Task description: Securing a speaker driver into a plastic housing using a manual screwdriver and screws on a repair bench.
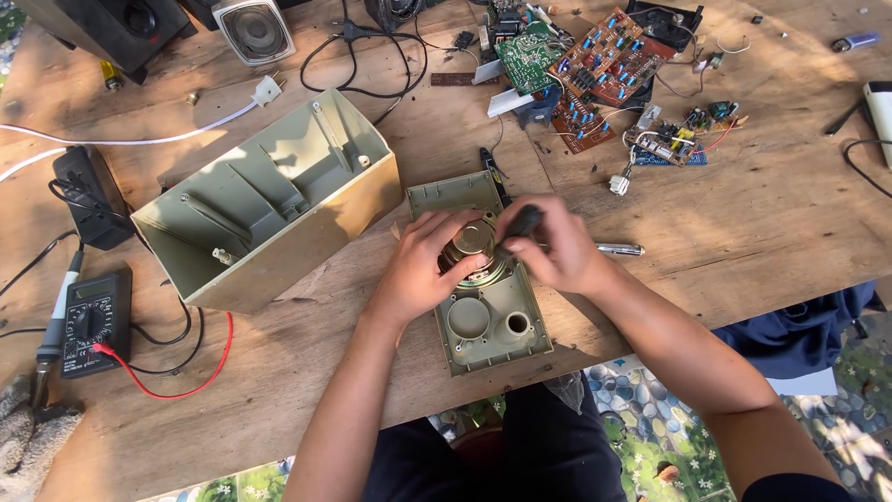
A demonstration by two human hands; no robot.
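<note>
A grey-green speaker front panel (488, 325) lies flat on the wooden table (743, 232) in front of me. A round metal speaker driver (476, 244) sits in its upper part. My left hand (423, 270) rests on the driver's left edge, fingers curled over it. My right hand (548, 244) grips a black-handled screwdriver (522, 223), its tip pointing down at the driver's right side. To the left, the matching empty speaker cabinet (269, 200) lies on its side with the open face up.
Several circuit boards (604, 70) and loose wires lie at the back right. A black multimeter (93, 321) with red and black leads sits at the left, beside a black power adapter (88, 195). Small speakers (251, 28) stand at the back left. A pen-like tool (618, 249) lies beside my right hand.
</note>
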